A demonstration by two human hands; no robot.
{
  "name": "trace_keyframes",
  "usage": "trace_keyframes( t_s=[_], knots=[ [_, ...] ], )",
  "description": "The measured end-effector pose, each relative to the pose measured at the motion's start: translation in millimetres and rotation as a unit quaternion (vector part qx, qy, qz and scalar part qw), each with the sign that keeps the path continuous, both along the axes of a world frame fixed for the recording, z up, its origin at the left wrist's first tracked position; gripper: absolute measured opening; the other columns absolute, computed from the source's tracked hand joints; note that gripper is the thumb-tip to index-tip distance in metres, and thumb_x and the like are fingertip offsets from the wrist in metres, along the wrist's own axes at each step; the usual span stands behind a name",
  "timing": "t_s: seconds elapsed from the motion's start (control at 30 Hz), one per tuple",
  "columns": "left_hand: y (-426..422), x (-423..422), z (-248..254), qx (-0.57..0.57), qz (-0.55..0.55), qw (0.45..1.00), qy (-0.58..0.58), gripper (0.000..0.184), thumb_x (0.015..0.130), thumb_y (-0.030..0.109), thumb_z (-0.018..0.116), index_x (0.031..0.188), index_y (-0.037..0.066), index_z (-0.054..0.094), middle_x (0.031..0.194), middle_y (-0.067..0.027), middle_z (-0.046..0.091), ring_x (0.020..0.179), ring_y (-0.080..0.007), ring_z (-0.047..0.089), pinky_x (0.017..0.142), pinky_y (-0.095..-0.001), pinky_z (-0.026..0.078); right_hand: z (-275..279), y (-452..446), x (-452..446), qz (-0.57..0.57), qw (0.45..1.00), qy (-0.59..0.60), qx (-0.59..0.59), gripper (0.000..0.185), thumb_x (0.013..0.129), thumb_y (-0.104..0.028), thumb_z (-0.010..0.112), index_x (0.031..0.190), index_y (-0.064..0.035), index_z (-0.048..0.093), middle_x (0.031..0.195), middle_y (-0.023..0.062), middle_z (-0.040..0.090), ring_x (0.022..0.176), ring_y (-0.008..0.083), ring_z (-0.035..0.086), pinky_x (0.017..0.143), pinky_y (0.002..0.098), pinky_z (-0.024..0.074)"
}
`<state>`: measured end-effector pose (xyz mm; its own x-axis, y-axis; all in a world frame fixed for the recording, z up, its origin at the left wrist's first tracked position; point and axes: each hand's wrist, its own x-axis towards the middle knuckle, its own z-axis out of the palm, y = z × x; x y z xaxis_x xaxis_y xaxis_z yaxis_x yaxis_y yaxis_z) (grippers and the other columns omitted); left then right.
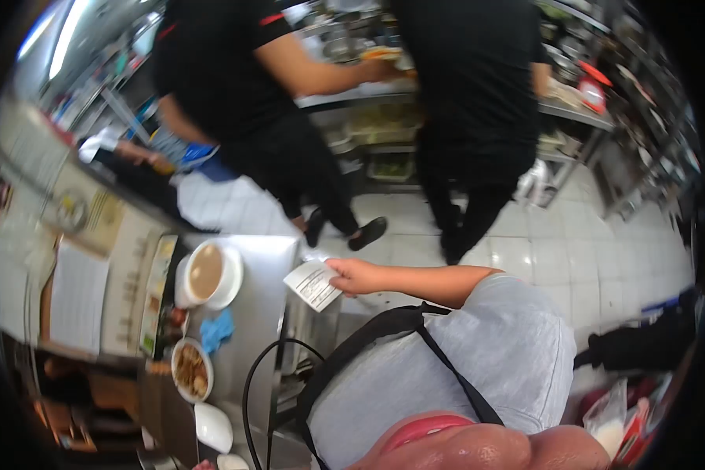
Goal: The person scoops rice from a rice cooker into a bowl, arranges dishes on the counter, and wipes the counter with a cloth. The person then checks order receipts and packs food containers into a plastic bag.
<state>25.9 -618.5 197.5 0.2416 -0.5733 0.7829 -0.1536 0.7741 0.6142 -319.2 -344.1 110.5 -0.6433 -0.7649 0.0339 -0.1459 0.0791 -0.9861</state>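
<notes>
A printed paper slip (pixel 309 287) is pinched by its right edge between the thumb and fingers of the right hand (pixel 355 276); most of it is left exposed to the left of the fingertips, near the steel counter (pixel 257 270). Farther left, a bowl of brown liquid (pixel 205 272) is seen. How the left hand's fingers are held cannot be told.

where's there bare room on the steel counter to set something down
The steel counter has a bare strip between the white saucer and blue cloth and the edge near the right hand with its paper slip. Lower down, a black cable crosses it. The picture-left side is crowded: bowl of brown liquid, food bowl, white dish.
</notes>
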Motion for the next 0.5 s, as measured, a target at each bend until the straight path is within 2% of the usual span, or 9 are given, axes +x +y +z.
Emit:
trace_keyframes(
  t_s=[0.07, 0.1, 0.13, 0.2, 0.3, 0.37, 0.4, 0.47, 0.5],
  knots=[
    [36, -69, -7, 0.062, -0.134, 0.988, 0.045, 0.019, 0.080, 0.021, 0.049, 0.079, 0.002, 0.048, 0.067, -0.0076, 0.048, 0.058, -0.0171, 0.047, 0.053, -0.0276, 0.039, -14, 75, -13, -0.117, 0.992, 0.016, -0.035, 0.021, 0.079, -0.006, 0.042, 0.100, -0.0029, 0.042, 0.068, 0.0036, 0.050, 0.052, 0.0089, 0.049, 0.049, 0.0237, 0.0426],
    [39, -97, -19, 0.097, -0.232, 0.965, 0.079, 0.019, 0.081, 0.020, 0.049, 0.084, 0.002, 0.050, 0.073, -0.0070, 0.051, 0.063, -0.0147, 0.048, 0.055, -0.0241, 0.040, -11, 118, -14, -0.169, 0.985, 0.019, -0.013, 0.023, 0.078, -0.004, 0.041, 0.101, -0.0026, 0.042, 0.069, 0.0046, 0.051, 0.052, 0.0094, 0.050, 0.049, 0.0239, 0.0434],
    [40, -124, -31, 0.132, -0.325, 0.930, 0.109, 0.019, 0.082, 0.018, 0.050, 0.090, 0.001, 0.051, 0.079, -0.0064, 0.053, 0.067, -0.0123, 0.049, 0.057, -0.0206, 0.040, -16, 157, -15, -0.206, 0.978, 0.012, -0.042, 0.025, 0.077, -0.003, 0.040, 0.102, -0.0025, 0.042, 0.070, 0.0053, 0.051, 0.053, 0.0100, 0.051, 0.050, 0.0241, 0.0439],
    [95, -199, -27, 0.167, -0.365, 0.914, 0.054, 0.015, 0.084, 0.014, 0.044, 0.090, 0.001, 0.047, 0.073, -0.0047, 0.049, 0.064, -0.0123, 0.046, 0.057, -0.0231, 0.038, -16, 228, -4, -0.315, 0.947, 0.016, -0.065, 0.029, 0.075, -0.001, 0.039, 0.104, -0.0022, 0.042, 0.074, 0.0040, 0.052, 0.053, 0.0083, 0.049, 0.050, 0.0222, 0.0433],
    [168, -292, -35, 0.184, -0.584, 0.790, -0.009, 0.014, 0.084, 0.013, 0.042, 0.090, 0.002, 0.047, 0.074, -0.0040, 0.048, 0.064, -0.0116, 0.046, 0.058, -0.0224, 0.038, -16, 318, 33, -0.432, 0.897, -0.016, -0.093, 0.030, 0.076, -0.001, 0.039, 0.106, -0.0018, 0.042, 0.079, 0.0032, 0.054, 0.055, 0.0064, 0.048, 0.049, 0.0211, 0.0429],
    [249, -350, -41, 0.182, -0.713, 0.675, -0.050, 0.013, 0.084, 0.012, 0.041, 0.090, 0.002, 0.047, 0.074, -0.0036, 0.048, 0.064, -0.0110, 0.046, 0.059, -0.0219, 0.038, -27, 375, 69, -0.521, 0.848, -0.018, -0.092, 0.029, 0.077, -0.003, 0.040, 0.106, -0.0016, 0.043, 0.081, 0.0034, 0.055, 0.056, 0.0061, 0.048, 0.049, 0.0208, 0.0429],
    [286, -372, -45, 0.192, -0.760, 0.617, -0.074, 0.012, 0.083, 0.010, 0.041, 0.089, 0.002, 0.048, 0.076, -0.0038, 0.048, 0.065, -0.0102, 0.047, 0.060, -0.0215, 0.038, -27, 390, 88, -0.566, 0.813, -0.010, -0.134, 0.028, 0.077, -0.005, 0.042, 0.105, -0.0010, 0.044, 0.081, 0.0041, 0.055, 0.055, 0.0063, 0.048, 0.049, 0.0210, 0.0431],
    [347, -405, -39, 0.098, -0.796, 0.577, -0.154, 0.012, 0.083, 0.008, 0.042, 0.090, 0.001, 0.048, 0.078, -0.0043, 0.049, 0.066, -0.0099, 0.047, 0.059, -0.0208, 0.038, -17, 396, 115, -0.645, 0.752, 0.012, -0.135, 0.021, 0.076, -0.005, 0.041, 0.096, -0.0017, 0.046, 0.075, 0.0043, 0.054, 0.049, 0.0076, 0.048, 0.045, 0.0224, 0.0415],
    [380, -419, -37, 0.061, -0.832, 0.523, -0.176, 0.011, 0.083, 0.006, 0.042, 0.091, 0.000, 0.048, 0.080, -0.0048, 0.050, 0.067, -0.0105, 0.048, 0.062, -0.0212, 0.041, -17, 402, 126, -0.671, 0.730, 0.005, -0.127, 0.021, 0.076, -0.005, 0.041, 0.097, -0.0016, 0.046, 0.075, 0.0045, 0.054, 0.050, 0.0077, 0.048, 0.045, 0.0224, 0.0418]
  ],
)
